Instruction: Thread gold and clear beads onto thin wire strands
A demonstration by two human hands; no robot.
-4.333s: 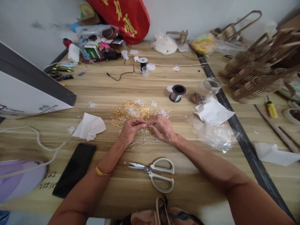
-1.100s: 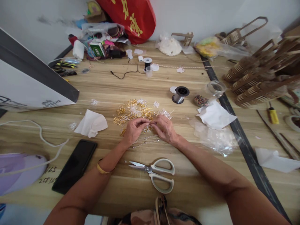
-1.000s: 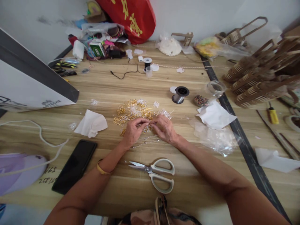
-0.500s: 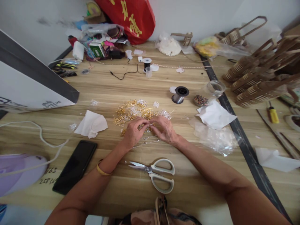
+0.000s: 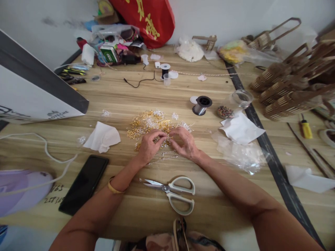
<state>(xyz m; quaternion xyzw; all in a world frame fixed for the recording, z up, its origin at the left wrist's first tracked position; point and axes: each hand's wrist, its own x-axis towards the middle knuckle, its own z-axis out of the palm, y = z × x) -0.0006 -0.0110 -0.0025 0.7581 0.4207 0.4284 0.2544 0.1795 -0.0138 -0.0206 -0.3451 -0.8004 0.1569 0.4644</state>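
My left hand [image 5: 149, 147] is closed in a pinch, thumb and forefinger meeting at the near edge of a pile of small gold and silver jewelry findings [image 5: 150, 122]. What the pinch holds is too small to make out. Facing it, my right hand [image 5: 186, 143] has thumb and forefinger apart, with a gap between them and the left fingertips. A thin silver chain [image 5: 163, 159] lies below both hands, partly covered by the left. Scissors [image 5: 165, 188] with white handles lie slightly spread nearer to me.
A black phone [image 5: 84, 184] and white paper [image 5: 102, 137] lie on the left. Right of the findings stand a wire spool [image 5: 201, 105] and a jar [image 5: 237, 101] with beads, near clear plastic bags [image 5: 243, 157]. Brown woven baskets [image 5: 285, 87] crowd the far right; a white box [image 5: 34, 94] stands left.
My right thumb and forefinger have parted and drawn slightly away from the left fingertips, where both hands met before. My left hand keeps its pinch. The view has shifted slightly.
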